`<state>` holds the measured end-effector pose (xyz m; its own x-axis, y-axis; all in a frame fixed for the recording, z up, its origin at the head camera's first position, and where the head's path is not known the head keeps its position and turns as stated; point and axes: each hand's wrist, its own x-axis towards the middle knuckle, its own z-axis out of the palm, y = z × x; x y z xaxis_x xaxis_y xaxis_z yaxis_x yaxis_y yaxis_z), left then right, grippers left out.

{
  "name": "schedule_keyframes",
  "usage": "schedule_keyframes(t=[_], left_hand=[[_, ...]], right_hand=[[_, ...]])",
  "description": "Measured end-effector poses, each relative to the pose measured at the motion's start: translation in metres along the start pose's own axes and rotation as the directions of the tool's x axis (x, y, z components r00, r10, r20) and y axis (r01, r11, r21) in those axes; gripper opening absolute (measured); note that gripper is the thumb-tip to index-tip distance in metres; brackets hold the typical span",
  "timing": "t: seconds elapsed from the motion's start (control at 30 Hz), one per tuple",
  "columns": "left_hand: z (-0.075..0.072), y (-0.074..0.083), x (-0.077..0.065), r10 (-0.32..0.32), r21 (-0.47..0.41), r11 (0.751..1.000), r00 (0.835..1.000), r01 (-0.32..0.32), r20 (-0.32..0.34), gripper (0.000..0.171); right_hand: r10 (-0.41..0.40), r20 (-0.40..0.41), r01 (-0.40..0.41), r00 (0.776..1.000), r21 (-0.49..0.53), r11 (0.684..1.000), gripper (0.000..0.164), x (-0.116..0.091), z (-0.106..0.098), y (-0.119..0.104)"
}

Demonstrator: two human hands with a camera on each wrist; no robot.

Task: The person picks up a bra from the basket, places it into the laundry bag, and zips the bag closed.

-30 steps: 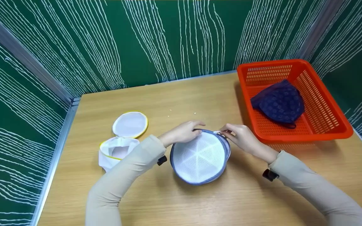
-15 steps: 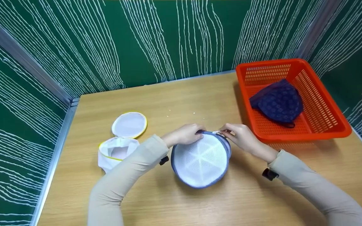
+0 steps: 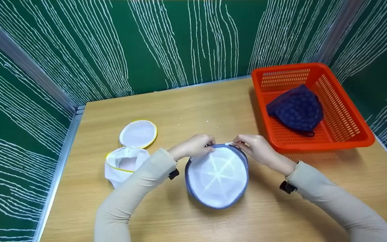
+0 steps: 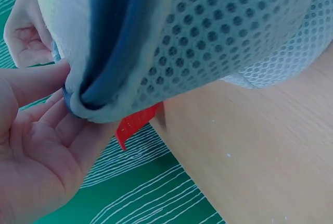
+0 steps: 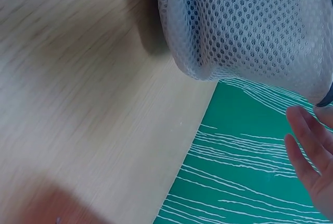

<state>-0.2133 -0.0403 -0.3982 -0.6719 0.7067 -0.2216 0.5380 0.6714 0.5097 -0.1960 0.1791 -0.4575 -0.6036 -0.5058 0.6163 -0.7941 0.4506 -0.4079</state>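
Note:
A round white mesh laundry bag with blue trim stands tilted before me, its six-spoked end facing up. My left hand pinches its blue-trimmed edge at the upper left. In the left wrist view, that thumb and fingers of my left hand hold the folded edge between them. At the upper right of the same edge, my right hand pinches at a small white tab. The right wrist view shows the bag's mesh side bulging outward, with part of the right hand at the frame's edge.
On the left stands a white bag with yellow trim, its round lid flipped back on the table. A red plastic basket at the right holds a dark blue patterned cloth item. Green walls enclose the back and sides.
The mesh bag has shifted slightly down and right, its end turned more toward me. My left fingers have curled in over the edge. The right hand has stayed nearly in place.

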Motion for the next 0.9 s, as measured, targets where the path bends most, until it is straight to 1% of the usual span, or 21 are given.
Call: schedule_keyframes(t=[0.1,0.17,0.27,0.4,0.53,0.6,0.67,0.73,0.83,0.9], left_hand=[[0.001,-0.003,-0.003,-0.005,-0.027,1.0,1.0,0.005,-0.001,0.018],[0.001,-0.005,-0.006,-0.016,-0.052,0.999,1.0,0.015,-0.011,0.018],[0.002,-0.009,-0.011,-0.04,-0.108,0.994,0.998,0.035,-0.046,0.017],[0.006,-0.014,-0.016,-0.069,-0.186,0.981,0.993,0.05,-0.099,0.016],[0.011,-0.015,-0.021,-0.094,-0.224,0.973,0.986,0.061,-0.139,0.018],[0.012,-0.016,-0.023,-0.114,-0.24,0.968,0.98,0.073,-0.165,0.018],[0.014,-0.018,-0.026,-0.141,-0.27,0.959,0.97,0.085,-0.197,0.018],[0.016,-0.021,-0.029,-0.18,-0.312,0.944,0.956,0.102,-0.233,0.018],[0.021,-0.027,-0.034,-0.236,-0.378,0.919,0.926,0.114,-0.293,0.019],[0.026,-0.031,-0.036,-0.277,-0.425,0.897,0.902,0.12,-0.33,0.019]], right_hand=[[-0.013,-0.005,0.013,1.0,-0.012,1.0,0.013,0.0,0.0,0.0],[-0.004,-0.012,0.004,1.0,-0.008,1.0,0.016,-0.001,-0.001,0.0],[0.025,-0.02,-0.025,0.999,0.002,1.0,0.019,-0.003,-0.003,0.001],[0.047,-0.019,-0.047,0.999,0.011,0.999,0.018,-0.003,-0.005,0.0],[0.04,-0.015,-0.04,0.999,0.016,0.999,0.016,-0.002,-0.005,0.0],[0.048,-0.024,-0.047,0.999,0.024,0.999,0.017,-0.002,-0.006,0.001],[0.066,-0.039,-0.065,0.997,0.035,0.997,0.017,-0.003,-0.007,0.002],[0.087,-0.057,-0.085,0.995,0.045,0.995,0.017,-0.005,-0.009,0.003],[0.109,-0.07,-0.105,0.992,0.05,0.993,0.017,-0.008,-0.01,0.005],[0.111,-0.073,-0.108,0.991,0.045,0.993,0.017,-0.01,-0.011,0.006]])
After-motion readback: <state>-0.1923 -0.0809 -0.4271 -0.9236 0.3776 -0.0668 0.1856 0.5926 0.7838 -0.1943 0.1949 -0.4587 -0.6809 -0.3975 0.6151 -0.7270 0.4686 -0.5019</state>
